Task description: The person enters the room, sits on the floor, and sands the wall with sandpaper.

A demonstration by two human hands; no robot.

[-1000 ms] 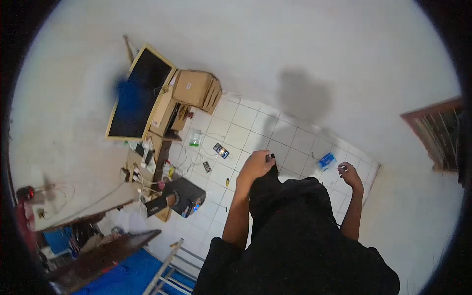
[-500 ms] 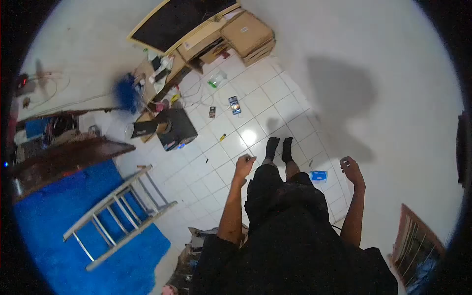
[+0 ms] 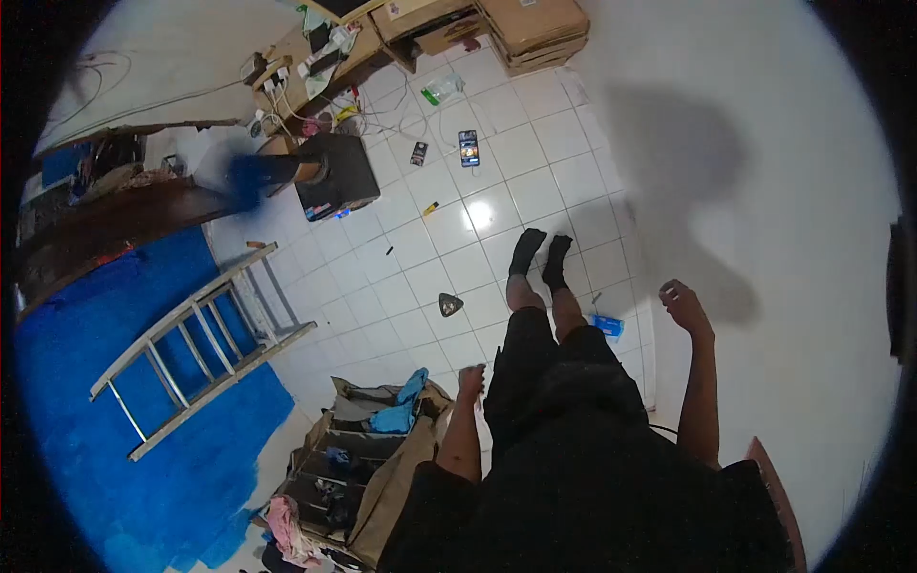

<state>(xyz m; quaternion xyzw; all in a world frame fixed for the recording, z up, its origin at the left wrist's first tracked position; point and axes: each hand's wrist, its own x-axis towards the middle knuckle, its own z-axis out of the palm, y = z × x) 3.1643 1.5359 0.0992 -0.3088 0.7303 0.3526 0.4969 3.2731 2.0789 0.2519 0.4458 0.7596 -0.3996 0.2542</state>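
Note:
My left hand (image 3: 472, 379) hangs low beside my dark shorts (image 3: 521, 382), near a fabric shelf rack (image 3: 382, 449) with clothes on it. Its fingers are curled in and dim, and whether anything sits in them is hidden. My right hand (image 3: 680, 301) is held out by the white wall, with loosely bent, parted fingers and nothing visible in it. Below it on the floor lies a blue packet (image 3: 607, 327). A dark triangular object (image 3: 450, 305) rests on the tiles ahead of my left hand.
A metal ladder (image 3: 196, 349) lies on the left over a blue floor covering (image 3: 57, 411). Farther off are a black box (image 3: 346, 177), a phone-like object (image 3: 469, 149), a yellow-black tool (image 3: 431, 208), cables and stacked cardboard (image 3: 535, 33). A blurred blue shape (image 3: 246, 183) is at left.
The view has shifted, so the floor items sit higher in it and more of the fabric rack shows. My left hand has dropped closer to my shorts. The triangular object has come into sight.

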